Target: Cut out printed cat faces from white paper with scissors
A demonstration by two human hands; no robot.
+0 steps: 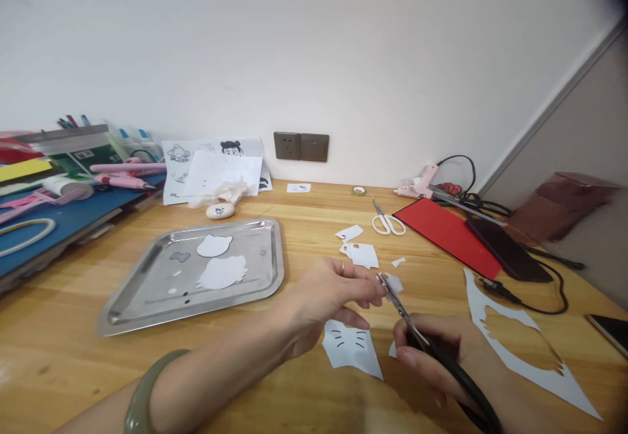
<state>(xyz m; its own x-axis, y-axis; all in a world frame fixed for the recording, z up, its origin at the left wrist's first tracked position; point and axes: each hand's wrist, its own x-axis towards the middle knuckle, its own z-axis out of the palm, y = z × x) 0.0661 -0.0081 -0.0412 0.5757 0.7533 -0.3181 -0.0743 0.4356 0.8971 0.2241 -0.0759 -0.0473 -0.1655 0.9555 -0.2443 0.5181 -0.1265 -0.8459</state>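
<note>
My left hand [330, 293] pinches a small white paper piece [393, 283] above the wooden table [275, 388]. A green bangle [144, 388] circles that wrist. My right hand [441, 359] grips black-handled scissors [422, 339], whose blades point up and left into the small paper piece. Under my hands lies a white paper cutout with whisker marks [350, 347]. More white paper scraps [360, 251] lie just beyond my left hand.
A steel tray [147, 309] with white cat-shaped cutouts [220, 260] sits at left. White-handled scissors [387, 223], red card [449, 234], a dark phone [507, 251], cables, a pink glue gun [419, 182] and a cut paper remnant [524, 349] lie at right. Craft supplies crowd the far left.
</note>
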